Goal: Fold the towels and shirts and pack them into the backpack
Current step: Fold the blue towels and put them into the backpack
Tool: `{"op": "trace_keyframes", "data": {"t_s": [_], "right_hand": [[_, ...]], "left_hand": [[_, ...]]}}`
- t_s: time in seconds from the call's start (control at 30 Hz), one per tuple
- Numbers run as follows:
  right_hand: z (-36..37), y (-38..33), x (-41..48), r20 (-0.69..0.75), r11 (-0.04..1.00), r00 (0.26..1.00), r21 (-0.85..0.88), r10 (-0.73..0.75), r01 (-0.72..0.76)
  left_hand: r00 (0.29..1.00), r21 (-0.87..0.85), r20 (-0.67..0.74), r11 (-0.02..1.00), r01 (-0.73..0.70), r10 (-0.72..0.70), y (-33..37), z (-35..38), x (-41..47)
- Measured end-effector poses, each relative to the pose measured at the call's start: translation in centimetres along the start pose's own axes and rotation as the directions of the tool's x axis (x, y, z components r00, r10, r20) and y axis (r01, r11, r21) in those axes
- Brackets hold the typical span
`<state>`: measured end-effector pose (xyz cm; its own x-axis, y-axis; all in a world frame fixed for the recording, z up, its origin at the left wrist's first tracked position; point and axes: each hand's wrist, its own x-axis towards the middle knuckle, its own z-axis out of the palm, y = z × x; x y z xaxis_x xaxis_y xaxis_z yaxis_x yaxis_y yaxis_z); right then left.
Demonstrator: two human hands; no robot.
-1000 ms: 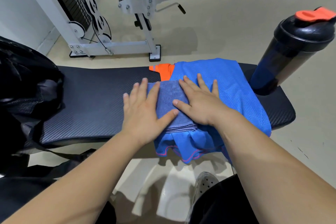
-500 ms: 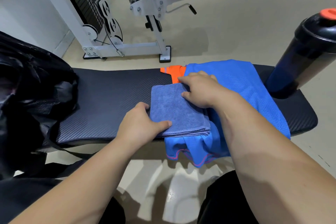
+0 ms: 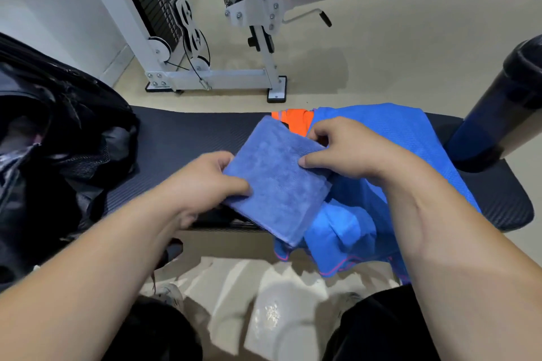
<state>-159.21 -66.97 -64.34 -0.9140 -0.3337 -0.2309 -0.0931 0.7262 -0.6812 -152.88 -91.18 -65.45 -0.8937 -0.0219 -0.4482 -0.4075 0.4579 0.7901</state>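
A folded grey-blue towel (image 3: 275, 179) is lifted and tilted above the black padded bench (image 3: 181, 143). My left hand (image 3: 205, 182) grips its left edge, thumb on top. My right hand (image 3: 343, 149) pinches its right edge. Under and to the right of the towel lies a bright blue shirt (image 3: 378, 184), draped over the bench's near edge. A bit of orange garment (image 3: 293, 119) shows behind the towel. The black backpack (image 3: 55, 138) stands at the left end of the bench, its mouth facing the towel.
A dark shaker bottle (image 3: 498, 114) stands on the bench's right end. A white weight machine (image 3: 211, 38) with a black seat stands on the beige floor behind the bench. My legs and shoes are below the bench edge.
Both hands went from pressing flat on the towel to gripping its edges. The towel has come up off the shirt and turned at an angle.
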Motion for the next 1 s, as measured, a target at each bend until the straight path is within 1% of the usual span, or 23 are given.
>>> {"op": "trace_keyframes", "data": {"t_s": [0.07,0.1,0.17,0.2,0.23,0.27,0.3,0.33,0.37,0.4,0.43,0.47,0.53,0.6,0.63,0.67,0.7,0.77,0.83,0.9,1.0], "right_hand": [[0.6,-0.9,-0.5,-0.005,0.956,1.0,0.295,0.007,-0.005],[1.1,-1.4,-0.7,-0.003,0.925,1.0,0.379,0.02,-0.018],[2.4,-2.2,-0.9,0.008,0.898,0.999,0.438,0.032,-0.033],[3.2,-2.5,-1.0,0.024,0.897,0.999,0.442,0.023,-0.031],[4.1,-2.7,-1.0,0.05,0.906,0.999,0.423,0.011,-0.031],[4.9,-2.6,-0.7,0.073,0.94,0.997,0.341,0.0,-0.025],[5.6,-2.4,-0.5,0.087,0.983,0.996,0.182,-0.008,-0.008],[6.2,-2.2,-0.1,0.079,1.0,0.997,0.0,-0.011,0.011],[6.6,-1.9,0.3,0.036,0.99,0.999,-0.139,-0.019,0.023],[6.8,-1.8,0.8,-0.038,0.98,0.999,-0.196,-0.037,0.028],[6.8,-1.8,1.3,-0.122,0.981,0.991,-0.188,-0.058,0.034],[6.9,-1.8,1.8,-0.206,0.986,0.975,-0.16,-0.085,0.052],[7.0,-2.1,3.1,-0.326,0.993,0.939,-0.086,-0.108,0.084],[7.3,-2.8,4.2,-0.388,0.994,0.915,-0.041,-0.109,0.101],[7.4,-3.1,4.7,-0.396,0.992,0.909,-0.055,-0.128,0.115],[7.6,-3.4,5.1,-0.376,0.988,0.914,-0.098,-0.151,0.123],[7.8,-3.7,5.4,-0.314,0.981,0.937,-0.161,-0.153,0.107],[7.9,-4.2,5.8,-0.132,0.946,0.987,-0.322,-0.088,0.041],[7.6,-4.6,6.1,-0.007,0.901,1.0,-0.434,-0.021,0.016],[6.9,-4.6,6.2,0.087,0.904,0.996,-0.425,-0.005,0.042],[6.3,-4.6,6.0,0.189,0.873,0.981,-0.47,-0.045,0.131]], "left_hand": [[0.999,-0.168,0.047,0.986,0.018,-0.01,0.5,-2.5,0.6],[0.999,-0.226,0.047,0.974,0.029,-0.019,0.7,-3.6,1.1],[0.999,-0.319,-0.029,0.948,0.013,-0.023,0.8,-5.2,2.4],[0.995,-0.336,-0.101,0.942,-0.015,-0.02,0.7,-5.7,3.2],[0.984,-0.306,-0.177,0.951,-0.049,-0.007,0.6,-6.0,3.9],[0.97,-0.221,-0.241,0.972,-0.075,0.02,0.1,-6.2,4.7],[0.96,-0.076,-0.275,0.994,-0.084,0.06,-0.4,-6.3,5.4],[0.958,0.119,-0.267,0.99,-0.072,0.102,-1.1,-6.5,6.0],[0.963,0.32,-0.234,0.946,-0.053,0.133,-1.7,-6.6,6.4],[0.967,0.477,-0.196,0.878,-0.05,0.161,-2.3,-6.8,6.6],[0.967,0.567,-0.16,0.82,-0.075,0.199,-2.8,-7.0,6.9],[0.96,0.612,-0.131,0.782,-0.118,0.248,-3.1,-7.2,7.1],[0.934,0.635,-0.059,0.735,-0.237,0.353,-3.6,-7.6,7.4],[0.907,0.619,0.025,0.706,-0.344,0.42,-4.2,-7.9,7.6],[0.899,0.602,0.065,0.701,-0.382,0.434,-4.3,-7.9,7.7],[0.892,0.587,0.103,0.697,-0.412,0.441,-4.3,-7.8,7.8],[0.886,0.585,0.138,0.685,-0.434,0.444,-4.3,-7.7,8.1],[0.879,0.607,0.197,0.65,-0.456,0.434,-4.0,-7.6,8.8],[0.881,0.606,0.227,0.648,-0.461,0.414,-3.6,-7.9,9.3],[0.885,0.587,0.241,0.666,-0.46,0.398,-3.2,-8.4,9.4],[0.895,0.607,0.27,0.658,-0.445,0.356,-2.7,-8.5,9.0]]}}
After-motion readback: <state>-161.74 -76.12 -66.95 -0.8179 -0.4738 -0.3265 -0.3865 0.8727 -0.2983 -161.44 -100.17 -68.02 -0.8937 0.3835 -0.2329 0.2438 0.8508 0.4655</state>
